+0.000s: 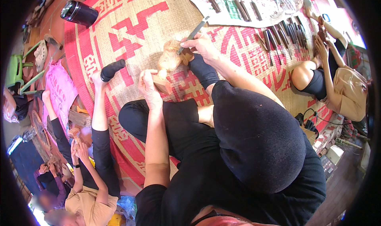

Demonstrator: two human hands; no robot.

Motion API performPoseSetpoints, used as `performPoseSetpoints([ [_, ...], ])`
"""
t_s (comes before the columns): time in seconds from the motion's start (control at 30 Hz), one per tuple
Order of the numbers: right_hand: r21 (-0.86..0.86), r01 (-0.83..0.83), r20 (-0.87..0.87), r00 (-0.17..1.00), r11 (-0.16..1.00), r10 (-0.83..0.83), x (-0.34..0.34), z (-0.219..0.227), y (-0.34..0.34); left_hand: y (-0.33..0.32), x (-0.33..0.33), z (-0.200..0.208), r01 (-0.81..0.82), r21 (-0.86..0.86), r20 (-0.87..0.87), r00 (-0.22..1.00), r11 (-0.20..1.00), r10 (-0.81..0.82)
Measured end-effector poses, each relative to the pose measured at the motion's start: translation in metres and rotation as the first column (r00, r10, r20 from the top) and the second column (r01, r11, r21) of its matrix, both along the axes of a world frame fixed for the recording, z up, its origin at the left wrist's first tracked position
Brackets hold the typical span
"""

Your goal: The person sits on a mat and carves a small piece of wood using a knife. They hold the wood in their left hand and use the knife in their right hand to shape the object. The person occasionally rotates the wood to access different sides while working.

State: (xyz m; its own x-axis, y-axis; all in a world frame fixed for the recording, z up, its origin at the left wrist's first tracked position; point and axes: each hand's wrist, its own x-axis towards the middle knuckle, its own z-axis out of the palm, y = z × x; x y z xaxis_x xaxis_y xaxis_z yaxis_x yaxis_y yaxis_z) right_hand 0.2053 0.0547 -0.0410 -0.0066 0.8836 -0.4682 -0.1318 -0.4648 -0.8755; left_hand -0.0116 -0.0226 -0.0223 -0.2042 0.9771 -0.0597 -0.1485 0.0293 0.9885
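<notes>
A pale wooden carving (169, 60) with rounded shapes and a squarish base lies tilted in front of my crossed legs. My left hand (150, 90) is closed around its base end, with the fingers curled over the near side. In my right hand (201, 47) is a slim, flat grey carving tool (197, 29), pinched between thumb and fingers. Its lower end meets the upper right part of the carving, and its other end points up and to the right. My foot in a black sock (203, 70) rests against the carving's right side.
Several wooden-handled carving tools (241, 9) lie on a white printed sheet (222, 18) at the far right, with another row of tools (279, 37) beside it. A black cylinder (79, 13) lies far left on the red-patterned mat (131, 39). People sit working at left and right (347, 89).
</notes>
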Motion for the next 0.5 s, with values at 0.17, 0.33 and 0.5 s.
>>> performPoseSetpoints([
  [0.17,0.008,0.02,-0.009,1.0,1.0,-0.02,0.009,-0.001,0.002,-0.001,0.0,0.001,0.004,-0.02,0.049,0.999,1.0,-0.003],
  [0.33,0.064,-0.012,-0.033,0.999,0.998,0.015,0.003,-0.002,-0.002,-0.001,-0.001,0.0,0.009,-0.019,0.026,1.0,1.0,-0.009],
  [0.5,-0.012,0.073,-0.052,0.996,0.997,-0.074,0.007,-0.001,-0.004,-0.001,0.001,0.0,-0.003,-0.021,0.053,0.999,1.0,0.004],
])
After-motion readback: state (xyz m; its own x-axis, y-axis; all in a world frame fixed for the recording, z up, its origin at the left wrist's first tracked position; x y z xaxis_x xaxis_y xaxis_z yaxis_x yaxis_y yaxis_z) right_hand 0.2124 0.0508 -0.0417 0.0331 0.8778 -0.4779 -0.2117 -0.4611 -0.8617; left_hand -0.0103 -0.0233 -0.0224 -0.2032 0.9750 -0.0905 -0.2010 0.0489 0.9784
